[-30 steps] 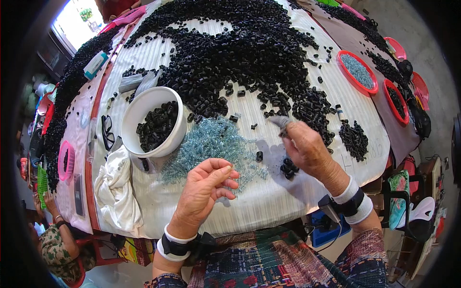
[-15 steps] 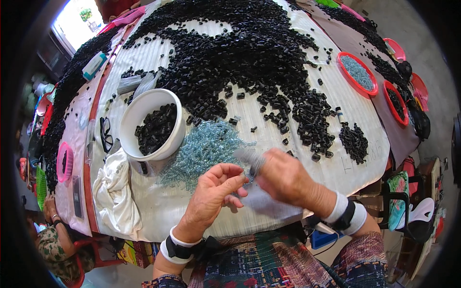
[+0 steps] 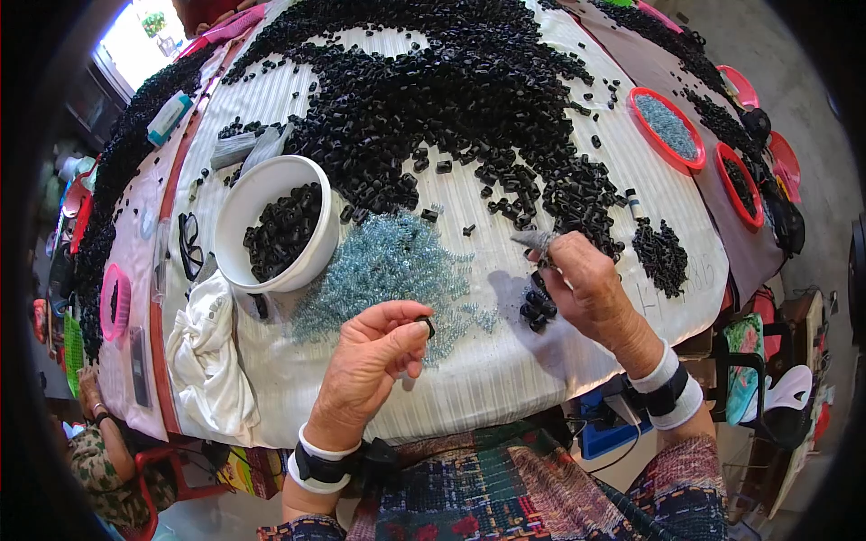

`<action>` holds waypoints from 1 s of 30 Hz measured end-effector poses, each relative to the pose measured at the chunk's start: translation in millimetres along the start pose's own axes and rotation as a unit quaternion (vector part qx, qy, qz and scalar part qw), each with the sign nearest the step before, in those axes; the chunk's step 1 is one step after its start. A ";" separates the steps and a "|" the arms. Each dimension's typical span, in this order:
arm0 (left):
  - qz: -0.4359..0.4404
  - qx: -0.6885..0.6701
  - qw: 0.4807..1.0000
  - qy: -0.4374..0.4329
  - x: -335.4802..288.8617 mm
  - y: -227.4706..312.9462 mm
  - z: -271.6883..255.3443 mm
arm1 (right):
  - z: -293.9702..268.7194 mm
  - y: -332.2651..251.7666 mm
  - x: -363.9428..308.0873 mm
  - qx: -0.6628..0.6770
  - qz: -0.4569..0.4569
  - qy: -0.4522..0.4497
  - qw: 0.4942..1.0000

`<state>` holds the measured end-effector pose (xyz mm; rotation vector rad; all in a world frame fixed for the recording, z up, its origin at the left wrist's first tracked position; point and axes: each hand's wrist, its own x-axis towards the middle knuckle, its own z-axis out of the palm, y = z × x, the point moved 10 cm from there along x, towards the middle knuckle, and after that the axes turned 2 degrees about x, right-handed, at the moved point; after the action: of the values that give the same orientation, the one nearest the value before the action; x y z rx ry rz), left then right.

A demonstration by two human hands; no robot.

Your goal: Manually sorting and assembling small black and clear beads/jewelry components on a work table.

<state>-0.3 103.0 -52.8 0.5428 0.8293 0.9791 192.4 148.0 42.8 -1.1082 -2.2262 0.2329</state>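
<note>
My left hand (image 3: 368, 365) pinches a small black plastic part (image 3: 427, 326) between thumb and forefinger, just above the table. Off to the right, my right hand (image 3: 582, 278) has its fingers curled together, with a grey cover (image 3: 532, 240) on one fingertip. What lies between those fingers, if anything, is hidden. Below it sits a small cluster of black parts (image 3: 538, 307). Between and beyond the hands spreads a heap of tiny pale blue coil springs (image 3: 388, 266). A white tub (image 3: 316, 257) holding black parts stands left of that heap.
A large mound of black parts (image 3: 433, 108) covers the far table. Smaller black pieces (image 3: 658, 257) lie at right, near a red basket (image 3: 701, 164) of springs. Eyeglasses (image 3: 189, 245) and a white cloth (image 3: 209, 361) are at left. Another person's hand (image 3: 90, 389) rests at far left.
My right hand has moved right, away from my left hand, and the cluster of black parts now shows. The left hand has shifted slightly left, and the black part in its pinch is visible.
</note>
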 end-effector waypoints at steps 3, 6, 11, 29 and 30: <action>0.005 -0.024 1.000 -0.015 1.0 -0.4 -1.3 | 14.2 -7.5 -5.8 0.030 -0.002 -0.043 0.999; -0.014 -0.026 1.000 -0.001 0.0 -4.7 -3.6 | 23.8 -20.9 -7.3 0.035 -0.031 -0.075 0.996; -0.037 -0.015 0.999 -0.003 -1.7 -9.0 -4.3 | 43.4 -25.3 -12.1 0.033 -0.065 -0.077 0.994; -0.020 -0.009 1.000 0.011 -1.1 -14.7 0.9 | 38.9 -29.4 -13.9 -0.076 -0.084 -0.047 0.992; -0.024 -0.009 1.000 0.000 -2.8 -14.3 2.9 | 38.9 -29.2 -14.5 -0.067 -0.081 -0.051 0.993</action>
<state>8.4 93.7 -60.5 0.5063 0.8292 0.9423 156.0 123.1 17.7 -0.9970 -2.4402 0.0731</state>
